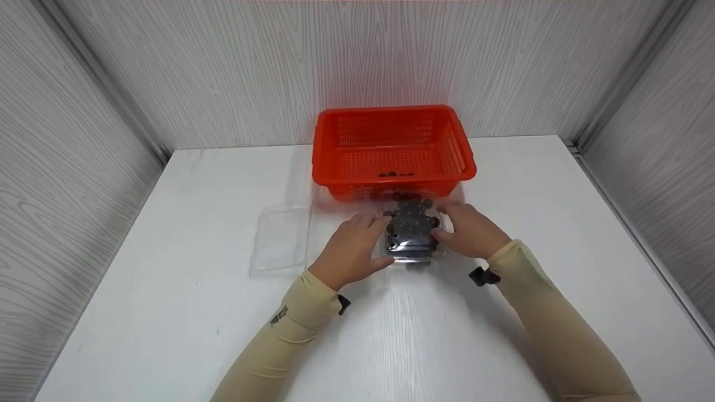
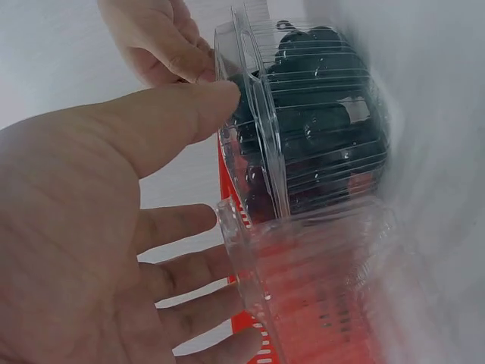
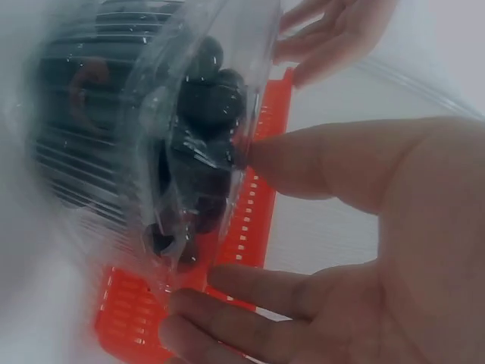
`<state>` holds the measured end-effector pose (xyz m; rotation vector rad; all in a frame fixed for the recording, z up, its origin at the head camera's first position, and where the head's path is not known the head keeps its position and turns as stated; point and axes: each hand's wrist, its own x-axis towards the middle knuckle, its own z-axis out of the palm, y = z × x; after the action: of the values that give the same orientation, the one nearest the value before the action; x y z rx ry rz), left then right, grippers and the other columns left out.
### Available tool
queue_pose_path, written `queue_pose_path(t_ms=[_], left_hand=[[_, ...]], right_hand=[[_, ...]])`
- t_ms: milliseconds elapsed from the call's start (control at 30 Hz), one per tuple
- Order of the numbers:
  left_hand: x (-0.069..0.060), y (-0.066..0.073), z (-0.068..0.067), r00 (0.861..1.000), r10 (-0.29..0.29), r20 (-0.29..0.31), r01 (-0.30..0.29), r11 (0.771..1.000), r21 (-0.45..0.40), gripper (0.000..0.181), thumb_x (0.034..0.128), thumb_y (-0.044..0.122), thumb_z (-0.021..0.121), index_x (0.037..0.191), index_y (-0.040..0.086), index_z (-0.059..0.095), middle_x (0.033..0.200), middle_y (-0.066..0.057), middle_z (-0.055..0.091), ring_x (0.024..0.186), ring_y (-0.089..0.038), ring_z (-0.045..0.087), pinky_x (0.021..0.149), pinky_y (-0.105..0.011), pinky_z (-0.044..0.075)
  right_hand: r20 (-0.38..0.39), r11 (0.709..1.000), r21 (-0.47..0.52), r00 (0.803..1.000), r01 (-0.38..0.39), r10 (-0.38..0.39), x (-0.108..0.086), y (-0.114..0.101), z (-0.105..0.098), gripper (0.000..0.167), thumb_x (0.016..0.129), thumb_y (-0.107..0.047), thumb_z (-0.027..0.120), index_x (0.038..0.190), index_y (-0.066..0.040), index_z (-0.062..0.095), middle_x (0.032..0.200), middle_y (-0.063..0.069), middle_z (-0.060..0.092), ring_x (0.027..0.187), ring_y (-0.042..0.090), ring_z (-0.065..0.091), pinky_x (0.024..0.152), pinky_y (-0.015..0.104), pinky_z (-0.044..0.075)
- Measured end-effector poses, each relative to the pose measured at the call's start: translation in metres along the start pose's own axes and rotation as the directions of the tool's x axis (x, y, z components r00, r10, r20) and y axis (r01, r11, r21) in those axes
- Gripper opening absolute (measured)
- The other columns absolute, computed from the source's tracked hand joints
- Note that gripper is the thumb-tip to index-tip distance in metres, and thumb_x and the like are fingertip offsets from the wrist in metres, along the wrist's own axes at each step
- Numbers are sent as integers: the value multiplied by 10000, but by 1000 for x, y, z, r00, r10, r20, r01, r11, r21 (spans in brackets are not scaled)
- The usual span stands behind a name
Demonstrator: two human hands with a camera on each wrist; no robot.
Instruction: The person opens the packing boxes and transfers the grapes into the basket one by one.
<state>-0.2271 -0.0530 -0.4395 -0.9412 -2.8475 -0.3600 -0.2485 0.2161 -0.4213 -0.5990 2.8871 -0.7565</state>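
A clear plastic clamshell box (image 1: 412, 234) filled with dark, round, grape-like fruit (image 2: 318, 83) sits on the table between both hands. My left hand (image 1: 351, 248) is at its left side. In the left wrist view that thumb lies against the box's rim, and the extended, spread fingers reach a clear plastic piece (image 2: 318, 280) beside it. On the right side, my right hand (image 1: 472, 230) has its thumb touching the rim and its nearly straight fingers along the edge. Contact of the outer fingers is partly hidden.
Behind the box stands a red perforated basket (image 1: 391, 183) with several dark round fruits (image 1: 395, 175) near its front inside. A clear plastic tray or lid (image 1: 281, 239) lies on the white table (image 1: 167, 296) to the left. Pale wood-grain panels (image 1: 234, 72) enclose the back and sides.
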Motion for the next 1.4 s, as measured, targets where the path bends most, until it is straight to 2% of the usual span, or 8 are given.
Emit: queue_pose_path(t_ms=[233, 333, 467, 567, 733, 933, 1167, 1400], left_hand=[[0, -1, -1, 999, -38, 35, 37, 999, 13, 801, 891, 495, 779, 1502, 59, 498, 1347, -133, 609, 1195, -310, 593, 999, -463, 526], [-1, -1, -1, 998, -53, 44, 53, 999, -6, 836, 874, 524, 785, 1509, 66, 491, 1347, -132, 602, 1172, -315, 603, 972, -479, 534], [-4, -1, 0, 995, -81, 62, 83, 996, -32, 906, 829, 570, 808, 1515, 75, 483, 1362, -126, 585, 1183, -325, 594, 959, -496, 531], [-5, -1, 0, 994, -94, 57, 95, 995, -25, 959, 787, 593, 836, 1510, 71, 483, 1306, -129, 596, 1138, -331, 602, 907, -493, 541], [-6, -1, 0, 994, -106, 39, 106, 994, -14, 980, 754, 585, 868, 1495, 62, 497, 1189, -136, 607, 1043, -330, 609, 823, -481, 545], [-5, -1, 0, 993, -105, 48, 107, 994, -24, 958, 766, 569, 867, 1492, 59, 504, 1217, -137, 594, 1066, -324, 597, 856, -466, 550], [-2, -3, 1, 995, -70, 72, 77, 992, -100, 916, 815, 462, 868, 1524, 47, 464, 1448, -158, 521, 1275, -338, 557, 1080, -453, 482], [-2, -4, 4, 993, -73, 88, 80, 994, -72, 910, 841, 463, 848, 1532, 22, 453, 1452, -186, 523, 1290, -337, 548, 1088, -444, 479]], right_hand=[[43, 999, 20, 998, -38, 37, 2, -4, 6, 590, 1008, -247, 622, 1526, -22, 453, 1522, 185, 507, 1426, 373, 455, 1177, 578, 345], [62, 999, 33, 998, -23, 21, 1, -5, 6, 605, 1005, -252, 632, 1533, -27, 440, 1527, 176, 505, 1427, 373, 458, 1174, 580, 350], [96, 997, 79, 995, 14, -21, -1, -5, 6, 723, 969, -269, 696, 1583, -70, 369, 1556, 149, 474, 1412, 378, 471, 1152, 579, 383], [101, 998, 63, 995, -6, 0, -2, -6, 6, 825, 930, -331, 742, 1594, -56, 336, 1535, 171, 485, 1375, 389, 500, 1111, 579, 429], [115, 993, -52, 988, -103, 108, -5, -9, 5, 764, 871, -505, 758, 1391, 16, 551, 1294, 195, 634, 1163, 368, 614, 973, 549, 519], [155, 988, -33, 976, -152, 156, -6, -9, 7, 643, 849, -539, 774, 1199, -31, 593, 1069, 100, 675, 909, 268, 626, 791, 434, 526], [218, 982, -20, 958, -187, 186, -4, -9, 10, 686, 866, -587, 744, 1232, -56, 510, 936, 73, 641, 794, 227, 594, 711, 366, 493], [275, 967, 52, 935, -248, 225, -3, -10, 11, 628, 860, -536, 791, 1192, -46, 579, 925, 77, 670, 700, 225, 646, 666, 359, 538]])
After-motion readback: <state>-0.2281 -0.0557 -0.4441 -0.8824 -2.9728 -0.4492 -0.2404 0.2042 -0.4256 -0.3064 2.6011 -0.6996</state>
